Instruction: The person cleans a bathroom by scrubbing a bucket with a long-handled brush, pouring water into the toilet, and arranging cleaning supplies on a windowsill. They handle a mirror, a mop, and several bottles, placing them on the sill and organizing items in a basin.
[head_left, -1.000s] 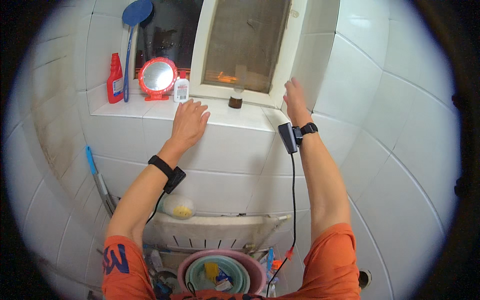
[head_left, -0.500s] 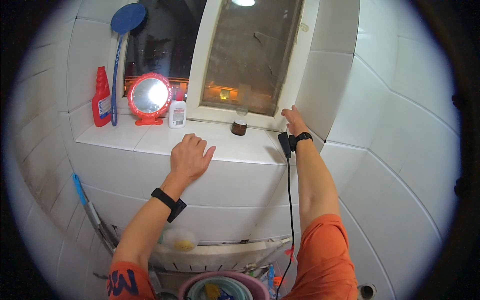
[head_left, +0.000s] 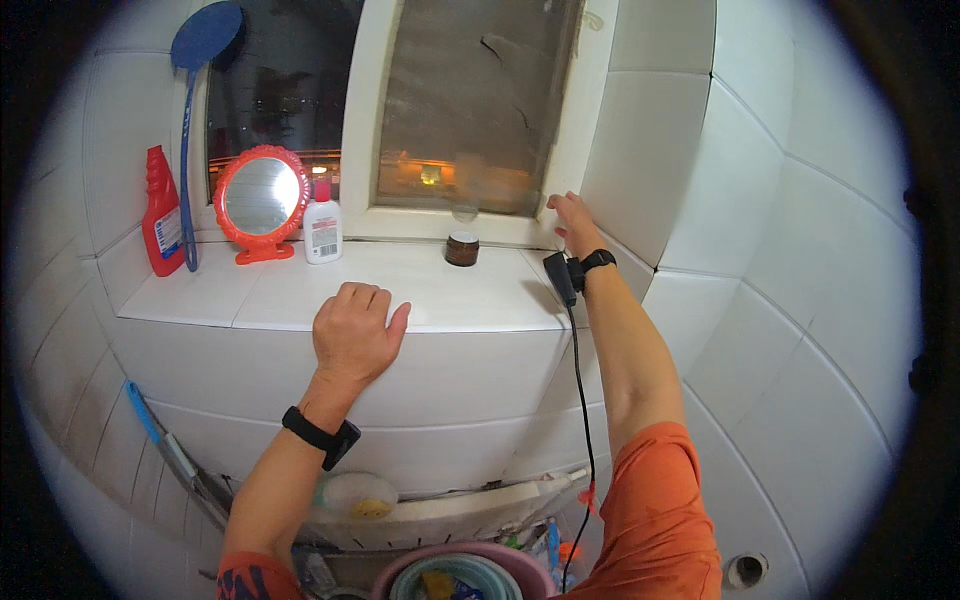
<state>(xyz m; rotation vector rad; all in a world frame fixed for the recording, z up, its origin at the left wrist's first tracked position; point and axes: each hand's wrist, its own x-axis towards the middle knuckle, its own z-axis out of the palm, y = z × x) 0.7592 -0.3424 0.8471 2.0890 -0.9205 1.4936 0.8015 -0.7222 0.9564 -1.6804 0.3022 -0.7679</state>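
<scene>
My left hand (head_left: pixel 357 338) is at the front edge of the white tiled sill (head_left: pixel 360 292), back of the hand up, thumb held apart from the fingers. It appears to hold nothing. My right hand (head_left: pixel 577 225) reaches to the lower right corner of the window frame (head_left: pixel 425 226), fingers apart; whether they touch the frame is unclear. Nearest to it on the sill is a small brown jar (head_left: pixel 462 249) with a white lid. Farther left stand a white bottle (head_left: pixel 323 232) with a red cap, a round red-framed mirror (head_left: pixel 262 197) and a red spray-shaped bottle (head_left: pixel 164 215).
A blue fly swatter (head_left: pixel 187 160) leans at the left of the window. From a black device (head_left: pixel 560 278) at my right wrist hangs a black cable (head_left: pixel 585 420). Below are a white ledge (head_left: pixel 440 522), a pink basin (head_left: pixel 540 578) and a blue-handled pole (head_left: pixel 142 408).
The whole view has shifted, so the sill things sit farther left. My left hand is slightly lower and farther left in the picture; my right hand stays by the frame corner.
</scene>
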